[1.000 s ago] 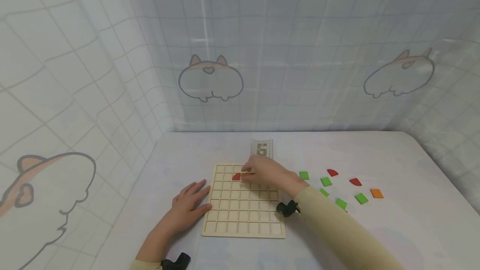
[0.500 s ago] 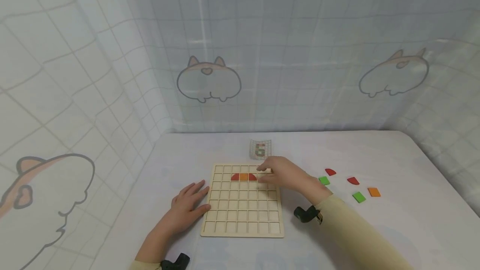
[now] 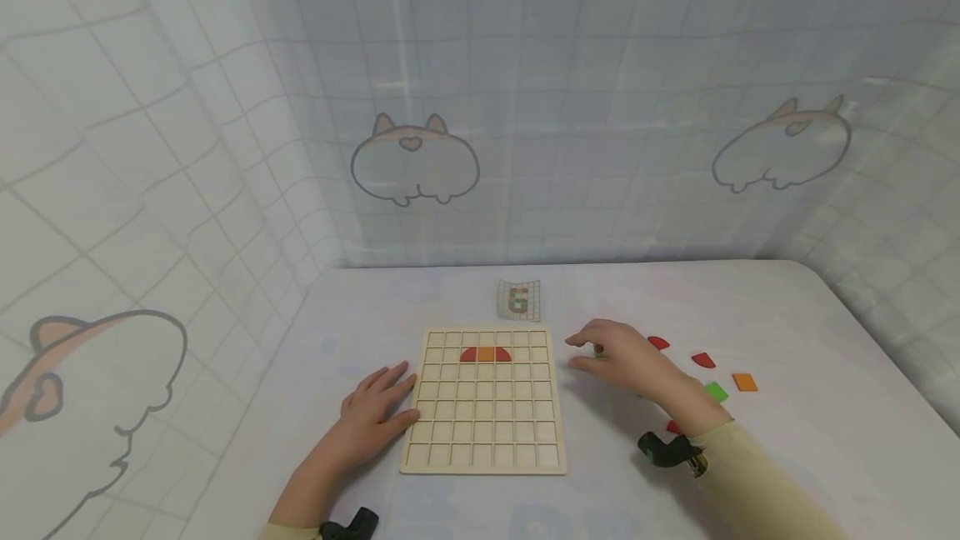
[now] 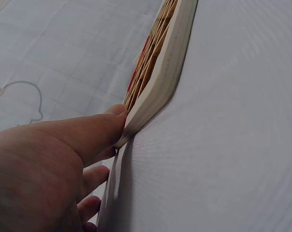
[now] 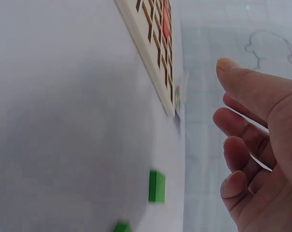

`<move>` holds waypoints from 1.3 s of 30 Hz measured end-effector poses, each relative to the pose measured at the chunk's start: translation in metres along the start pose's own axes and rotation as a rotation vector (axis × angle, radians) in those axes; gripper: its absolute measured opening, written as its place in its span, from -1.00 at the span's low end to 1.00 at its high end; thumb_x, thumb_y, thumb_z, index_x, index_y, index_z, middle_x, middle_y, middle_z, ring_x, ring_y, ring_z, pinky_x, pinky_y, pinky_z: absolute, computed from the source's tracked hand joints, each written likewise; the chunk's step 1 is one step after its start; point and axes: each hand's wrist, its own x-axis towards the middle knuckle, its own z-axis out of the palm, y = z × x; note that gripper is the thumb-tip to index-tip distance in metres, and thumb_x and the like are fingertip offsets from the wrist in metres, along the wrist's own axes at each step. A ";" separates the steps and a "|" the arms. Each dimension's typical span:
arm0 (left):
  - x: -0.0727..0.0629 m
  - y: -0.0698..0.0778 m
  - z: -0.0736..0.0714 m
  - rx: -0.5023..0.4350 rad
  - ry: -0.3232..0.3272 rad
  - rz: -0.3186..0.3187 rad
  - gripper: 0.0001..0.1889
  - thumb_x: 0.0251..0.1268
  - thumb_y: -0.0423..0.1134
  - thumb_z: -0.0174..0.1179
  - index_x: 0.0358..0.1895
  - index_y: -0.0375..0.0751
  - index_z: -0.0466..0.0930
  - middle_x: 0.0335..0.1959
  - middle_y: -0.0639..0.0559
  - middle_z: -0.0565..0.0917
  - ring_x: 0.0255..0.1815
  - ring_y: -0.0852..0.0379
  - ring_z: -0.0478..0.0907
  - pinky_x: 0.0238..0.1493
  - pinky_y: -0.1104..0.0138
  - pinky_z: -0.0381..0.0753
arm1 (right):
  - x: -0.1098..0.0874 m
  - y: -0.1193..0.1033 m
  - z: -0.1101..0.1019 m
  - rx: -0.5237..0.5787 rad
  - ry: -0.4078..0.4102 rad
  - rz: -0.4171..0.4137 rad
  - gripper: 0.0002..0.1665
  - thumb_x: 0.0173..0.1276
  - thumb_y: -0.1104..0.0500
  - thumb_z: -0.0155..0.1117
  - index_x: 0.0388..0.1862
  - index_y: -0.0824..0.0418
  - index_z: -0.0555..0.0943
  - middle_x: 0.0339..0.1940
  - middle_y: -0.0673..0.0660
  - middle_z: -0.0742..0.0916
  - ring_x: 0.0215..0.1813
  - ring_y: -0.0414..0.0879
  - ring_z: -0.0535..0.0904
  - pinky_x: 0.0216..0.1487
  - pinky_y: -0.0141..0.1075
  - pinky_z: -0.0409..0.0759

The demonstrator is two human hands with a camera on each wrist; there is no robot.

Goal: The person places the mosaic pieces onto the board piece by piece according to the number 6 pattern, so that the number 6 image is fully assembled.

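Observation:
A wooden grid board (image 3: 484,411) lies flat on the table. In its second row sit an orange square (image 3: 486,354) and, on either side of it, a red quarter-circle piece (image 3: 468,354) and another red quarter-circle piece (image 3: 503,354). My left hand (image 3: 371,419) rests at the board's left edge, its thumb and fingertips touching the rim. To the right of the board hovers my right hand (image 3: 630,365), fingers apart and nothing between them. A green square (image 5: 157,186) lies on the table below it in the right wrist view; the hand partly covers some pieces in the head view.
A small pattern card (image 3: 519,300) with a coloured figure lies behind the board. At the right are loose pieces: a red quarter-circle (image 3: 703,360), an orange square (image 3: 745,382), a green square (image 3: 716,392) and several others. A patterned curtain (image 3: 525,107) stands behind the table.
My right hand has let go of pieces on the board and moved right, off it. The orange square and right-hand red quarter-circle now show in the row. My left hand has stayed at the edge.

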 end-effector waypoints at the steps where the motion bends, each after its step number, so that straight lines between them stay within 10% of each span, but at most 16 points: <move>1: 0.000 0.000 0.000 0.000 0.000 0.000 -0.31 0.34 0.20 0.19 0.46 -0.03 0.37 0.56 0.02 0.15 0.56 -0.17 -0.08 0.31 -0.29 -0.05 | -0.004 0.003 -0.001 -0.003 0.005 0.002 -0.56 0.22 -0.02 0.51 0.04 0.10 0.72 -0.07 -0.05 0.72 -0.15 -0.13 0.58 -0.12 -0.23 0.59; 26: 0.000 0.003 -0.002 0.008 -0.004 0.001 -0.32 0.34 0.13 0.23 0.46 -0.06 0.37 0.56 -0.02 0.16 0.55 -0.20 -0.07 0.27 -0.33 -0.03 | -0.079 0.062 -0.017 -0.010 0.112 0.126 -0.61 0.19 -0.02 0.53 -0.02 0.06 0.75 -0.13 -0.10 0.72 -0.25 -0.18 0.52 -0.33 -0.34 0.55; 39: 0.000 0.004 -0.002 0.008 0.000 -0.007 -0.32 0.35 0.14 0.22 0.46 -0.06 0.36 0.56 -0.03 0.16 0.55 -0.21 -0.08 0.30 -0.32 -0.06 | -0.097 0.072 -0.014 -0.018 0.081 0.247 -0.54 0.14 -0.09 0.55 0.00 0.05 0.73 -0.09 -0.07 0.72 -0.14 -0.14 0.55 -0.12 -0.16 0.61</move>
